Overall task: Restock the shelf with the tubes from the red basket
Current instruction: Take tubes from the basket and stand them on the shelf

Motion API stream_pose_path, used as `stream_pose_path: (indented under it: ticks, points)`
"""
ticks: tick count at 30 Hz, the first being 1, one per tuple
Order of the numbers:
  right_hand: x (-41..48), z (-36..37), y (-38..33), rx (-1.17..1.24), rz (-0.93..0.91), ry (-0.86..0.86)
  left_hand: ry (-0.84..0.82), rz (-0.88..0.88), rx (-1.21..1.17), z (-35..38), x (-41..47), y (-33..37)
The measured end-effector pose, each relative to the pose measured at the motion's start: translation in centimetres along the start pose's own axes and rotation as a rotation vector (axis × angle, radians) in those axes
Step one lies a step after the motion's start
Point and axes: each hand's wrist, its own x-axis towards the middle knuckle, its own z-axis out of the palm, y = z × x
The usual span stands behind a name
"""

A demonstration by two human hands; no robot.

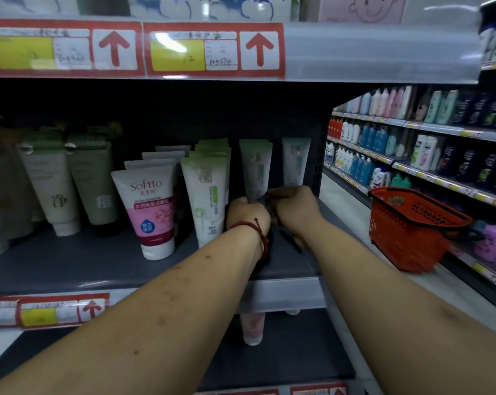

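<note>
Both my arms reach deep into the middle shelf (70,266). My left hand (247,215), with a red string bracelet at the wrist, and my right hand (295,206) are closed together around the base of a pale tube with a green top (255,166), which stands upright. Just right of it stands a second white tube (296,161). To the left is a row of white-and-green tubes (205,192), then a pink-labelled Softto tube (152,212). The red basket (412,226) sits at the right, on the floor of the aisle; its contents are hidden.
Several beige and green tubes (56,183) stand at the shelf's left. Price labels with red arrows line the upper shelf edge (184,49). A pink tube (252,329) shows on the shelf below. Across the aisle, shelves of bottles (440,149) fill the right.
</note>
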Motion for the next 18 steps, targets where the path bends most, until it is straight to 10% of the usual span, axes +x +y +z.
stream_pose_path:
  ticks: [18]
  points:
    - [-11.8,-5.3,-7.0,-0.524,-0.220,0.054,-0.126,0.191,0.364,-6.2,-10.3,3.8]
